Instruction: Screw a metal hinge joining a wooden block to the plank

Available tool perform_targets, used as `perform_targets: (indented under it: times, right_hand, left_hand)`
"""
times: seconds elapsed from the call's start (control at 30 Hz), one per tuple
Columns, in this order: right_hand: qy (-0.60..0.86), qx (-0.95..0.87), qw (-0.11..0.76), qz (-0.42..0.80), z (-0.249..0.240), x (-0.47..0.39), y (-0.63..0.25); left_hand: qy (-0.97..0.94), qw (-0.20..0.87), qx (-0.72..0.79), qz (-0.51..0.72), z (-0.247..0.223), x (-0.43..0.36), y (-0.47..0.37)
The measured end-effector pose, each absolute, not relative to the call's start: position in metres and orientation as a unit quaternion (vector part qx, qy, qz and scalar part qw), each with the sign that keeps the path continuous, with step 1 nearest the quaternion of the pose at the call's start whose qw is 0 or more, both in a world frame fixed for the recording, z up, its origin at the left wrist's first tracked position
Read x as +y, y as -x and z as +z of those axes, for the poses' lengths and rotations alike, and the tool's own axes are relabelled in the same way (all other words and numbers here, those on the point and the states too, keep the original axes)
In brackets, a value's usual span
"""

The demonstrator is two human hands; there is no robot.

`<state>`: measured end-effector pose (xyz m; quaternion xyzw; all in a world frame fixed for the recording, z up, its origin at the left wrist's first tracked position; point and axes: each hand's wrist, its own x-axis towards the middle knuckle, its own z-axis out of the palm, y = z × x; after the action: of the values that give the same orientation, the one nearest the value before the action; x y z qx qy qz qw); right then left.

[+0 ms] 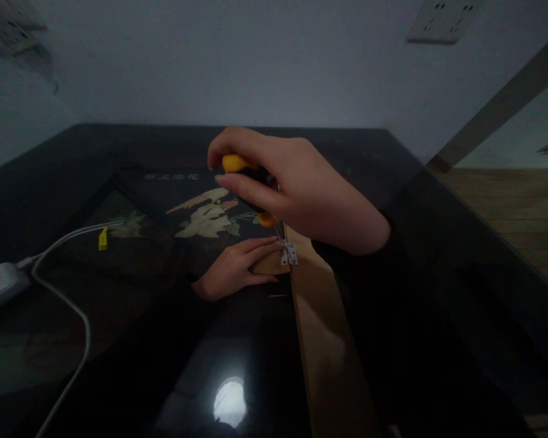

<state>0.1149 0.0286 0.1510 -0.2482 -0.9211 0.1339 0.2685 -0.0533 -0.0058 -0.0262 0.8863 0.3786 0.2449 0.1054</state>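
My right hand (301, 176) is closed around the yellow-and-black handle of a screwdriver (267, 219). Its metal shaft slants down to a small silver hinge (293, 254), with the tip at the hinge's left leaf. That hinge bridges a small wooden piece (269, 264) on the left and a long wooden board (324, 328) on the right. With fingers on its far side and thumb on its near side, my left hand (228, 267) grips the small piece against the board. Whether a screw sits under the tip is too small to tell.
A dark glossy table (164, 141) with a bird-and-flower picture lies beneath. A white power strip (2, 285) and its cable (87, 331) are at left, near a yellow tag (103, 238). One thin metal sliver (277, 295) lies near the board. Behind stands a wall (237, 67).
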Motion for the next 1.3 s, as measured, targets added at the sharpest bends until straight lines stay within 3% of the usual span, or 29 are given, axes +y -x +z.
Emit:
perform_targets:
  times: [0.23,0.43,1.3]
  right_hand:
    - [0.272,-0.922,0.258,0.092,0.1497,0.0288,-0.1133]
    - [0.259,-0.929,0.23,0.128,0.1502,0.0273,-0.1169]
    - [0.256,-0.928,0.25,0.108,0.1487,0.0311,-0.1189]
  left_hand:
    - [-0.888,0.096,0.369,0.258,-0.028,-0.0049,0.0536]
    - [-0.889,0.089,0.364,0.264,-0.0261,-0.0049,0.0527]
    - [-0.891,0.1,0.364,0.254,-0.0194,-0.0063,0.0495]
